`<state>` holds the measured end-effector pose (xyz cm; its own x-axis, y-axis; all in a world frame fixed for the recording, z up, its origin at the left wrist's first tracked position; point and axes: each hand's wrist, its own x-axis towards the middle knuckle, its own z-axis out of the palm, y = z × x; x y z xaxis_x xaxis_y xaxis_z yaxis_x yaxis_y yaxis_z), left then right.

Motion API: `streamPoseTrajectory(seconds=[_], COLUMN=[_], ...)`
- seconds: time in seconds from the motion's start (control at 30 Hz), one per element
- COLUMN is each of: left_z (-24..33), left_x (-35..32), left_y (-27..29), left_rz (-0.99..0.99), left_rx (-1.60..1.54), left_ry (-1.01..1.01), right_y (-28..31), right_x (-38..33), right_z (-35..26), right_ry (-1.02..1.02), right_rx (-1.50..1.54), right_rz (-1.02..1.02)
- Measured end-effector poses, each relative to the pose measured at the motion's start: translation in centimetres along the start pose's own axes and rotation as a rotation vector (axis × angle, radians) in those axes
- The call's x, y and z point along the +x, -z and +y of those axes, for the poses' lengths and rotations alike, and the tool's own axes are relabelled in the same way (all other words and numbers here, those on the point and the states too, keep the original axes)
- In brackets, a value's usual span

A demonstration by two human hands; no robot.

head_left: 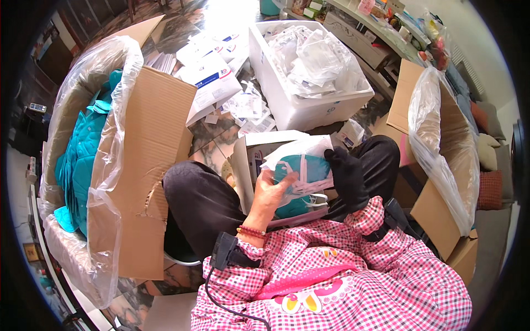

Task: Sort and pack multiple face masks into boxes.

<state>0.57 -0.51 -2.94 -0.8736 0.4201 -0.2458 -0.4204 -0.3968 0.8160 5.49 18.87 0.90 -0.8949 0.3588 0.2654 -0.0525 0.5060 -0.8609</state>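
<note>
Above my lap, a translucent white packet (306, 175) with a flat teal piece (317, 167) inside is held between my two hands. My bare left hand (271, 192) pinches its left side, thumb across the front. In a black glove, my right hand (346, 175) grips its upper right edge; some of those fingers are hidden behind it. Pale strips cross the teal piece. Below the packet lies another teal piece (292, 208) with a white band. An open white carton (241, 171) stands between my knees, partly covered by the packet.
At left, a plastic-lined cardboard box (146, 160) holds stacked teal pieces (83, 149). Ahead, a white foam bin (309, 110) is heaped with white packets (317, 58). White printed cartons (212, 77) and loose packets (245, 105) cover the floor. Another lined box (441, 149) stands at right.
</note>
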Motion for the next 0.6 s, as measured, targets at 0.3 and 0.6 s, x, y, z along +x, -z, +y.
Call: streamPoseTrajectory(seconds=[0.3, 0.6], left_z=[0.5, -0.1], left_x=[-0.8, 0.5], left_y=[0.1, 2.2], left_rz=[-0.051, 0.357], left_rx=[0.115, 0.144], left_ry=[0.018, -0.077], right_y=[0.1, 2.7], right_x=[1.0, 4.0], right_z=[-1.0, -4.1], right_ry=[-0.068, -0.139], right_rx=[-0.025, 0.742], right_rz=[-0.081, 0.046])
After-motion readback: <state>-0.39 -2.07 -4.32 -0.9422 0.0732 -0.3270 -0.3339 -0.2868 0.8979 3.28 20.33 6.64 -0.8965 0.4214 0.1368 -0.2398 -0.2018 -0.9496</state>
